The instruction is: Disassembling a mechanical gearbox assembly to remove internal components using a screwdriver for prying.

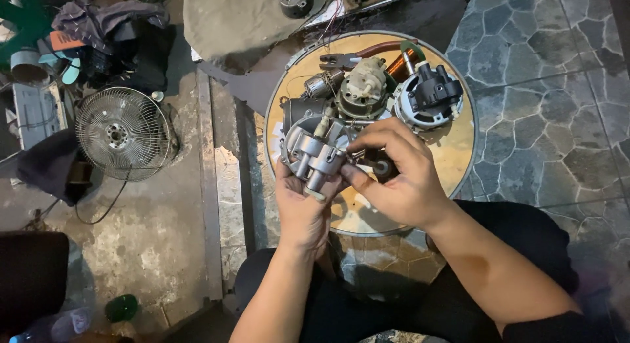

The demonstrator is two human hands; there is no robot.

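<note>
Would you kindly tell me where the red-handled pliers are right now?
In the head view, the red-handled pliers lie at the far edge of the round tray, just beyond the grey motor housing and left of the copper coil.

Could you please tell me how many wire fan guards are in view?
1: the round wire fan guard lies on the concrete floor, left of the round tray. Clutter may hide others.

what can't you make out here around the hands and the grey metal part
All in the head view:
- Underside of the grey metal housing: covered by the left hand.
- Small dark part at the right hand: mostly hidden by the fingers, kind unclear.
- Far side of the round tray: buried under motor parts and pliers.
- Bottle at bottom left: cut by the edge, blurred.
</note>
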